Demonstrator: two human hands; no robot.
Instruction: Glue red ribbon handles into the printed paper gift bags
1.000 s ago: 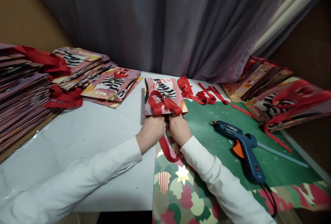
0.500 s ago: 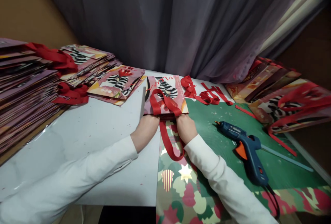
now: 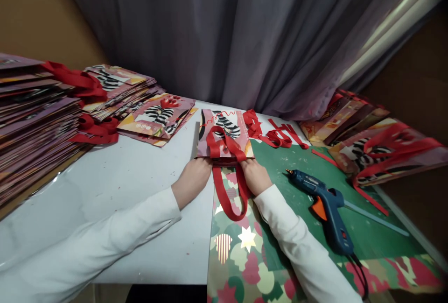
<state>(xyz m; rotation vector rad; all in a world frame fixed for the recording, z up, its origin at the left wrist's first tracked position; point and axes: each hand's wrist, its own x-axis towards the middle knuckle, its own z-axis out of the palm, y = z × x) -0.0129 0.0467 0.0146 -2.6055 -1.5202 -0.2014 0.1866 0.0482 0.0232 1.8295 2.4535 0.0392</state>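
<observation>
Head view: both hands (image 3: pixel 224 175) are gripping the paper bag's (image 3: pixel 224 137) near corners.
One red ribbon loop is lying on it, another hanging nearer.

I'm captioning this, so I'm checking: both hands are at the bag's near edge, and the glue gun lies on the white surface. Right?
No: the head view shows the glue gun on the green mat. The left hand and right hand are at the near edge of the bag.

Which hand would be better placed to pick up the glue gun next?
Probably the right hand: the glue gun lies on that side, while the left hand is farther away, at the other side of the bag.
</observation>
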